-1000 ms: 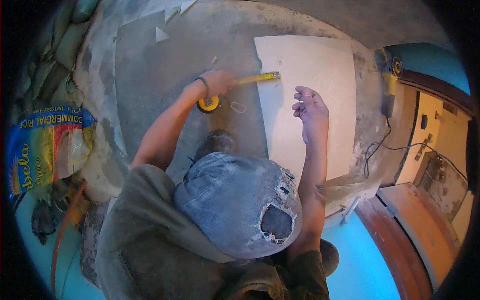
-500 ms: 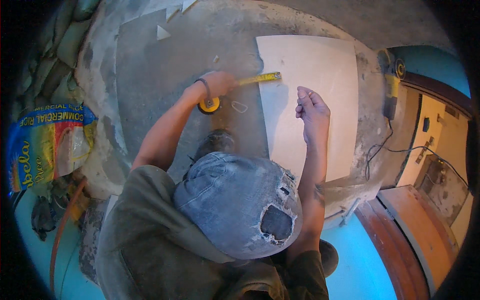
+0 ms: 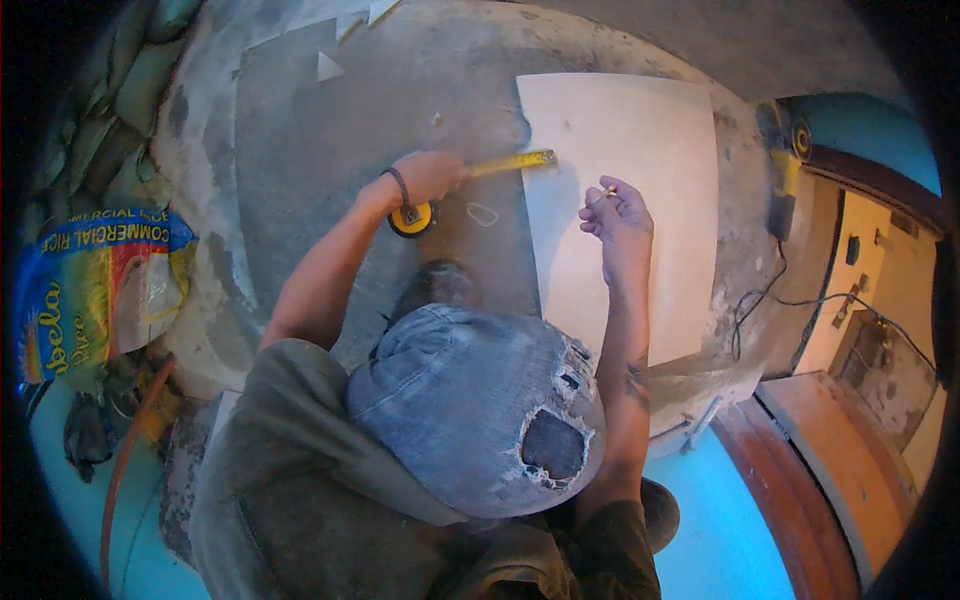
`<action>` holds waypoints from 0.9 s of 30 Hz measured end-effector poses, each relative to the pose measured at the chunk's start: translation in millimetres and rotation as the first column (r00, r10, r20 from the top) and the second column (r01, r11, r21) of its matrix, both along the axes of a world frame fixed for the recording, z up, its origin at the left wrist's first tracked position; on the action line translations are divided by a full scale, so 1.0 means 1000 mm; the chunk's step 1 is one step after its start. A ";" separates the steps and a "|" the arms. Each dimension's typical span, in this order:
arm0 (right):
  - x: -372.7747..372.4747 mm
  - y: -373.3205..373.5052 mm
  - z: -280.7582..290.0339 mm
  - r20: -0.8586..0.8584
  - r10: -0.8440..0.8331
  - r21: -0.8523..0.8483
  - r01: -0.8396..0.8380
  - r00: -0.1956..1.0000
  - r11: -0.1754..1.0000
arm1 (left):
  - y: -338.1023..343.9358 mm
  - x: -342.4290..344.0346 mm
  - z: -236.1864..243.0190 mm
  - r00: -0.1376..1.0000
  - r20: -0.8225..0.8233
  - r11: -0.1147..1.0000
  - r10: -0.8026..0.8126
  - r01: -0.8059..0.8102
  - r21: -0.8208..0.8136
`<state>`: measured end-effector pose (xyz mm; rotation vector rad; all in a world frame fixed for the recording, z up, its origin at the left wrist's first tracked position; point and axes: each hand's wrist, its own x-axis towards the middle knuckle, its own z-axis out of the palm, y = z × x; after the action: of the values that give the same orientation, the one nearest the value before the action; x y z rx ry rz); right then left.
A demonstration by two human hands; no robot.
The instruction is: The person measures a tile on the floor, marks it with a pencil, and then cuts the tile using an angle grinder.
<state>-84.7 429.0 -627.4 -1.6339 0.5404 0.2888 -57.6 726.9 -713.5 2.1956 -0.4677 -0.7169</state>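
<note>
My left hand (image 3: 428, 178), with a dark band at its wrist, is closed on a tape measure. The round yellow-and-black case of the tape measure (image 3: 412, 218) shows below the wrist. Its yellow blade (image 3: 510, 163) sticks out to the right, and the tip reaches over the left edge of a large pale sheet (image 3: 660, 280). Above the sheet, my right hand (image 3: 620, 220) is pinched on a small thin thing with a yellowish tip (image 3: 611, 190), too small to make out. A pale loop (image 3: 482, 214) lies left of the sheet.
An angle grinder (image 3: 784, 185) and its black cord (image 3: 745, 315) lie right of the sheet on the grey concrete surface. Pale offcuts (image 3: 328, 67) are at the far left. A printed sack (image 3: 110, 280) stands at left below stacked dark sacks (image 3: 145, 95). Brown wooden boards (image 3: 830, 440) are at right.
My left hand and the tape measure have shifted slightly left, drawing the blade's tip back. My right hand has turned and moved slightly left, and the thing in its fingers shows more.
</note>
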 end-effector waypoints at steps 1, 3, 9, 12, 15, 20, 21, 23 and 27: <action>0.001 0.001 -0.001 0.000 0.002 0.000 -0.002 1.000 1.000 | 0.001 0.000 -0.001 1.000 0.018 0.999 -0.020 0.019 0.031; 0.002 0.001 -0.004 0.007 0.060 -0.153 -0.058 0.998 0.986 | 0.003 0.000 -0.003 0.999 0.032 0.997 -0.042 0.040 0.061; 0.014 0.005 -0.026 0.028 0.150 -0.296 -0.136 0.988 0.946 | 0.004 0.001 -0.005 0.983 -0.183 0.994 0.025 -0.006 0.106; 0.021 0.008 -0.044 0.068 0.210 -0.375 -0.170 0.975 0.911 | 0.005 0.001 -0.006 0.996 -0.091 0.996 0.000 0.008 0.091; 0.032 0.010 -0.060 0.042 0.218 -0.421 -0.181 0.975 0.889 | 0.007 0.001 -0.008 0.980 -0.190 0.987 0.051 -0.020 0.160; 0.039 0.014 -0.075 0.117 0.282 -0.411 -0.212 0.952 0.887 | 0.010 0.001 -0.010 0.995 -0.088 0.997 -0.038 0.044 0.069; 0.039 0.015 -0.076 0.094 0.305 -0.453 -0.232 0.948 0.861 | 0.011 0.000 -0.010 0.998 -0.057 0.998 -0.024 0.027 0.061; 0.037 0.017 -0.077 0.097 0.322 -0.478 -0.239 0.942 0.845 | 0.010 0.002 -0.010 0.993 -0.114 0.986 -0.042 0.060 0.157; 0.037 0.020 -0.076 0.166 0.430 -0.655 -0.226 0.888 0.720 | 0.007 0.005 -0.008 0.986 -0.160 0.978 -0.048 0.079 0.196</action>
<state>-47.6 449.5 -703.7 -2.3870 0.0778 0.1089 -52.5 734.3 -721.9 2.2977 -0.4021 -0.9995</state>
